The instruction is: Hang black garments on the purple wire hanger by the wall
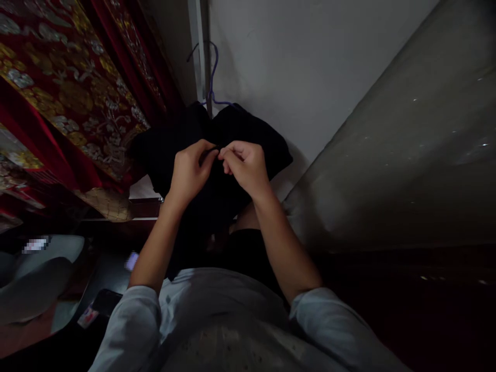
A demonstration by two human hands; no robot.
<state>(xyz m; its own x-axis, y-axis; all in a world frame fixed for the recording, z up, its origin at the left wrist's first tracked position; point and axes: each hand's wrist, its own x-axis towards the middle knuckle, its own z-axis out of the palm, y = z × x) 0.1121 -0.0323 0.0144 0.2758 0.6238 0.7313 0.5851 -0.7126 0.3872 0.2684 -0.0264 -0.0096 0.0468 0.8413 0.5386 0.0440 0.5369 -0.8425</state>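
Observation:
A black garment hangs on a thin purple wire hanger against the wall. My left hand pinches the garment's front with thumb and forefinger. Right beside it, my right hand is closed with its fingertips on the same spot, close to the left fingertips. Whatever small part lies between the fingers, perhaps a fastening, is too dark to make out. The hanger's hook rises above the garment next to a pale vertical strip.
Red cloth with gold and silver embroidery hangs at the left. A grey, shiny sheet-like surface slopes along the right. At the lower left are a dark phone-like object and a grey rounded thing.

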